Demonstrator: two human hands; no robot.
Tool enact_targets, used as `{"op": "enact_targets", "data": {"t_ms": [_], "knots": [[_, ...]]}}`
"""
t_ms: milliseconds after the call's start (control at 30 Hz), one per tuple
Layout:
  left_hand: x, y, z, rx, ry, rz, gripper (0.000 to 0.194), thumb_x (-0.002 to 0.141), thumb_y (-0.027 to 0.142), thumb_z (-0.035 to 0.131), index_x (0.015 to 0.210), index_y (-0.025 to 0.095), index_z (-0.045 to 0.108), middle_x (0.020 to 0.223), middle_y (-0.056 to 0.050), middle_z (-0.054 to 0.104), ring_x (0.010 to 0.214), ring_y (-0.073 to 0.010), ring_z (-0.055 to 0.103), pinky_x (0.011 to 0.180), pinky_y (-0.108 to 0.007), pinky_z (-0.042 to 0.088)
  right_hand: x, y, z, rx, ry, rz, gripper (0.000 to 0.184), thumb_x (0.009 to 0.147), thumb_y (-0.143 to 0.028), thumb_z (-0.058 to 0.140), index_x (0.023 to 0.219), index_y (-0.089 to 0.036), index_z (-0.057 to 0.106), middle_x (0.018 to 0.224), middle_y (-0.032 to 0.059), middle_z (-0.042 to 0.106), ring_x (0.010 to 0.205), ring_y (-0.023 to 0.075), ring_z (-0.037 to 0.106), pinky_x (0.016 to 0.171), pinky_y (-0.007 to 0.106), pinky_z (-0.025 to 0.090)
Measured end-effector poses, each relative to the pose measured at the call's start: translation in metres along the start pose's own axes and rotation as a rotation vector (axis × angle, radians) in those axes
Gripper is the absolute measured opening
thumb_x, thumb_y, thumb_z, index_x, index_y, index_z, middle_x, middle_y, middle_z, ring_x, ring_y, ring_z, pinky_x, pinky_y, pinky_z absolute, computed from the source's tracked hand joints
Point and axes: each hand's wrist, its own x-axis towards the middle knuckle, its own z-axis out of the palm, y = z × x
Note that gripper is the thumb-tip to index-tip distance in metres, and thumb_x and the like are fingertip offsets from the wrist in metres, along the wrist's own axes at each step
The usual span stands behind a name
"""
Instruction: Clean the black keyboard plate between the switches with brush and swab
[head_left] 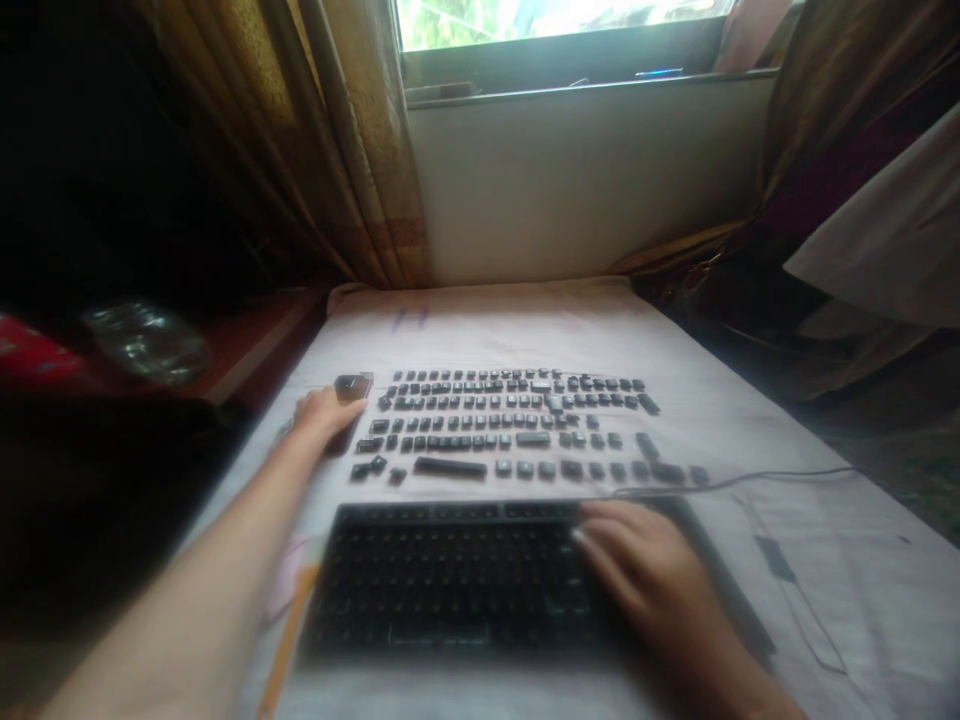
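A black keyboard (pixel 450 580) without its keycaps lies on the cloth-covered table, blurred toward its near edge. My right hand (pixel 645 565) is over its right part, fingers bent and close together with the tips at the key area; whatever may be between them is hidden. My left hand (pixel 326 412) reaches to the table's left side, its fingers around a small dark box-like object (pixel 352 387). Loose black keycaps (pixel 465 424) are laid out in several rows beyond the keyboard. The long spacebar keycap (pixel 450 467) is in the nearest row.
A thin cable (pixel 780 473) runs off to the right. On the right of the cloth (pixel 510 325) lies a thin dark tool (pixel 776 560). An orange strip (pixel 289 640) and something pink (pixel 285 575) are left of the keyboard. Curtains (pixel 352 150) hang beside the window.
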Motion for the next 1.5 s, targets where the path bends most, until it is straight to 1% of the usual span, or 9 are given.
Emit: {"op": "enact_targets", "data": {"t_ms": [167,300,400,500,733,1000,1267,1400,1500], "knots": [[-0.003,-0.006,0.005,0.000,0.006,-0.002,0.040,0.093,0.040,0.061,0.126,0.017,0.057,0.128,-0.010,0.059,0.110,-0.0246,0.061,0.092,-0.047,0.053,-0.001,0.001,0.001,0.013,-0.004,0.002,0.020,0.096,-0.030,0.052,0.088,-0.025,0.071,0.101,0.0055,0.076,0.092,0.0254,0.072,0.080,0.042,0.054],[-0.008,-0.007,0.004,0.008,-0.006,-0.032,0.046,0.092,0.048,0.060,0.125,0.017,0.058,0.127,-0.011,0.060,0.112,-0.0257,0.061,0.096,-0.050,0.050,0.000,0.001,0.001,0.015,0.014,-0.005,0.022,0.097,-0.032,0.051,0.088,-0.025,0.071,0.100,0.0049,0.077,0.090,0.0251,0.072,0.079,0.042,0.054],[-0.010,-0.004,0.001,0.009,-0.009,-0.043,0.060,0.084,0.059,0.062,0.124,0.015,0.060,0.122,-0.017,0.063,0.113,-0.0322,0.060,0.095,-0.050,0.048,0.001,0.001,0.000,0.016,0.014,-0.012,0.023,0.097,-0.032,0.051,0.088,-0.025,0.071,0.100,0.0049,0.077,0.089,0.0248,0.072,0.078,0.041,0.054],[-0.011,-0.001,-0.003,0.009,-0.008,-0.048,0.068,0.075,0.062,0.063,0.122,0.012,0.062,0.121,-0.023,0.064,0.115,-0.0393,0.059,0.093,-0.049,0.049,0.000,0.001,0.001,0.020,0.012,-0.010,0.023,0.097,-0.033,0.051,0.088,-0.025,0.071,0.100,0.0049,0.077,0.089,0.0246,0.072,0.078,0.041,0.054],[-0.010,0.003,-0.004,0.020,-0.001,-0.068,0.077,0.069,0.062,0.059,0.126,0.010,0.057,0.126,-0.025,0.061,0.119,-0.0412,0.057,0.096,-0.048,0.048,0.000,0.001,0.001,0.010,0.015,0.001,0.028,0.099,-0.035,0.048,0.087,-0.025,0.071,0.099,0.0054,0.077,0.088,0.0248,0.072,0.079,0.041,0.053],[-0.011,0.005,-0.006,0.021,-0.019,-0.061,0.077,0.070,0.060,0.058,0.127,0.008,0.057,0.129,-0.027,0.059,0.120,-0.0422,0.055,0.098,-0.049,0.046,0.002,-0.001,-0.003,0.020,0.004,-0.004,0.024,0.097,-0.031,0.051,0.087,-0.024,0.071,0.099,0.0064,0.076,0.089,0.0247,0.071,0.078,0.041,0.053],[-0.011,0.001,-0.005,-0.005,-0.023,-0.022,0.075,0.071,0.063,0.057,0.127,0.013,0.057,0.125,-0.025,0.062,0.121,-0.0446,0.055,0.095,-0.051,0.047,0.000,0.000,-0.002,0.035,0.036,-0.022,0.025,0.097,-0.030,0.050,0.087,-0.023,0.071,0.100,0.0082,0.076,0.090,0.0257,0.071,0.078,0.043,0.055],[-0.018,0.002,-0.009,-0.049,-0.010,0.007,0.074,0.071,0.063,0.058,0.125,0.013,0.059,0.123,-0.025,0.063,0.117,-0.0466,0.057,0.094,-0.054,0.048,-0.001,0.000,-0.004,0.072,0.061,0.040,0.021,0.097,-0.027,0.052,0.090,-0.021,0.071,0.090,0.0066,0.076,0.080,0.0207,0.072,0.072,0.034,0.057],[-0.039,0.002,-0.012,-0.112,0.053,0.071,0.069,0.077,0.057,0.056,0.131,0.015,0.056,0.133,-0.022,0.060,0.124,-0.0445,0.054,0.101,-0.055,0.045,-0.005,-0.003,-0.006,0.115,0.036,0.128,0.020,0.097,-0.026,0.050,0.095,-0.021,0.069,0.086,0.0055,0.076,0.076,0.0182,0.072,0.069,0.030,0.057]]}}
